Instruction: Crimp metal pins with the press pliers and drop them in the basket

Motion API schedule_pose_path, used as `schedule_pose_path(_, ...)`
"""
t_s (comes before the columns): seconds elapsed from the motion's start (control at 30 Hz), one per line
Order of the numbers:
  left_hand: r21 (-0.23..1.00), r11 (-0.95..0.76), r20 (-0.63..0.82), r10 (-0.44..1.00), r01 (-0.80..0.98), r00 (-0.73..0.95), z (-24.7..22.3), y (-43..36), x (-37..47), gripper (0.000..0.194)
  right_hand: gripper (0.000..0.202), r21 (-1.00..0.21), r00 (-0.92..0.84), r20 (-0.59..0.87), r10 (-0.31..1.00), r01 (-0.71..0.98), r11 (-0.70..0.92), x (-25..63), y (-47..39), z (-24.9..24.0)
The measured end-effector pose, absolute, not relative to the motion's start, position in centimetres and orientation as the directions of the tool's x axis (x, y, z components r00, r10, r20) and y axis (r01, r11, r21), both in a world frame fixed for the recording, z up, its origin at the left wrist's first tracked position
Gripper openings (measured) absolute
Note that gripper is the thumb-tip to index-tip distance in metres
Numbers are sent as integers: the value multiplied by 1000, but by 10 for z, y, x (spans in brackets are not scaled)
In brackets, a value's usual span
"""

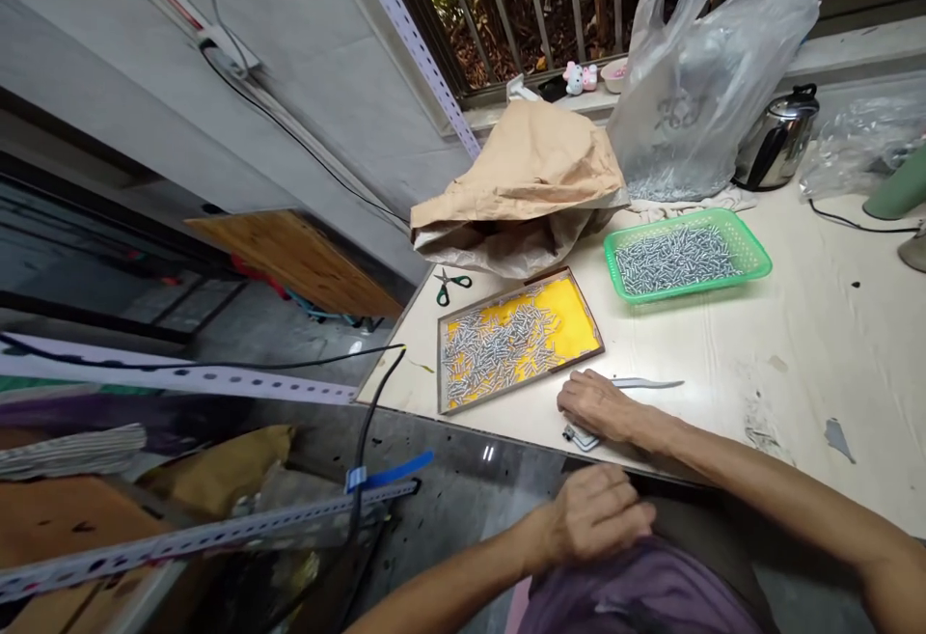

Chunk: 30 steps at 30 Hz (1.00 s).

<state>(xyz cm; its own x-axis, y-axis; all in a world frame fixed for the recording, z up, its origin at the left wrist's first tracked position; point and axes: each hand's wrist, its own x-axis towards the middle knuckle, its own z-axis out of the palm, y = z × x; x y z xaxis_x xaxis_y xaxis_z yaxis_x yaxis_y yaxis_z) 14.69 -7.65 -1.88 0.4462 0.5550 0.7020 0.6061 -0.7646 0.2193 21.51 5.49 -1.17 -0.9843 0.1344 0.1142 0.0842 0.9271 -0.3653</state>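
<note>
My right hand rests at the table's near edge with its fingers curled down. A small metal fitting lies partly under it; whether the fingertips pinch anything is hidden. Closer to my body, my left hand is closed in a loose fist above the purple clothing, and whatever it may hold is hidden. Just beyond my right hand lies a slim metal tool, like tweezers. Left of that sits a shallow tray with a yellow bottom, where many small silvery metal pins are spread.
A green basket full of similar pins stands to the right. Scissors lie behind the tray, near a brown paper bag. Farther back are a clear plastic bag and a steel kettle. A black cable hangs at the table's left corner.
</note>
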Motion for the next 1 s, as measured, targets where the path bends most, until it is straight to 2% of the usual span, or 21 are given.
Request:
schedule_pose_path(0.1, 247, -486, 720, 671, 838, 176, -1, -47, 112, 15, 19, -453, -864, 381, 328, 135, 881, 223, 71, 4)
schedule_pose_path(0.2, 251, -119, 565, 824, 961, -46, 5, -1, 74, 14, 21, -442, -654, 591, 472, 227, 868, 241, 108, 30)
schedule_pose_path(0.3, 211, 99, 352, 921, 972, -170, -2, 39, 50, 17, 22, -387, -494, 650, 577, 439, 811, 263, 158, 55)
schedule_pose_path(0.4, 136, 205, 135, 965, 969, -223, -11, 63, 43, 17, 23, -299, -459, 627, 629, 605, 738, 283, 190, 69)
schedule_pose_path(0.47, 89, 225, 19, 974, 970, -228, -16, 72, 44, 18, 24, -261, -477, 596, 646, 646, 717, 292, 186, 69)
schedule_pose_path(0.53, 66, 220, -48, 975, 973, -217, -17, 76, 45, 19, 26, -289, -557, 518, 649, 600, 746, 296, 162, 61)
schedule_pose_path(0.63, 91, 187, -43, 982, 978, -184, -14, 76, 44, 20, 26, -421, -743, 316, 591, 448, 789, 301, 103, 38)
schedule_pose_path(0.7, 188, 163, -12, 986, 969, -164, -8, 68, 44, 18, 22, -462, -806, 189, 562, 432, 775, 306, 63, 17)
schedule_pose_path(0.77, 352, 175, -36, 984, 920, -174, -1, 52, 47, 15, 22, -463, -817, 108, 567, 463, 756, 312, 33, -4)
schedule_pose_path(0.87, 572, 264, -217, 962, 777, -167, 6, 21, 55, 14, 21, -493, -801, 22, 598, 511, 704, 321, 8, -28)
schedule_pose_path(0.93, 633, 339, -356, 926, 696, -127, 5, 2, 62, 18, 13, -522, -792, -31, 609, 533, 666, 323, 2, -38)
schedule_pose_path(1.0, 643, 409, -462, 881, 647, -98, 0, -12, 68, 22, 9, -529, -782, -91, 617, 563, 635, 321, 0, -41)
